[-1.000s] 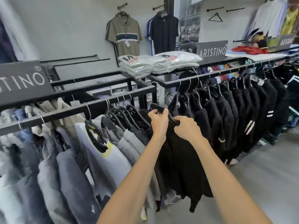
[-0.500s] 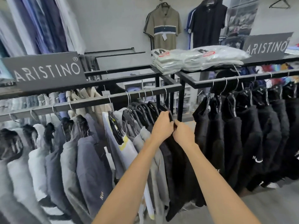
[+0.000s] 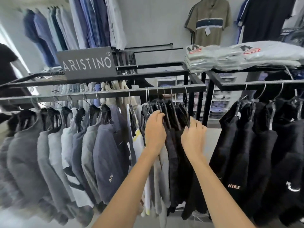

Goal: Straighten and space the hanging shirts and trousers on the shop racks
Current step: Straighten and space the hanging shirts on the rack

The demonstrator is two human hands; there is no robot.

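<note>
Grey sign above rail, bagged shirts beside, left hand gripping black hangers.

You can read ARISTINO in white letters, with a small ® mark, on the dark sign that stands on top of the rack. NIKE is on the black top at your right. A small NIKE is on the dark blue top. The red labels on the folded packs are too blurry to read.
</note>
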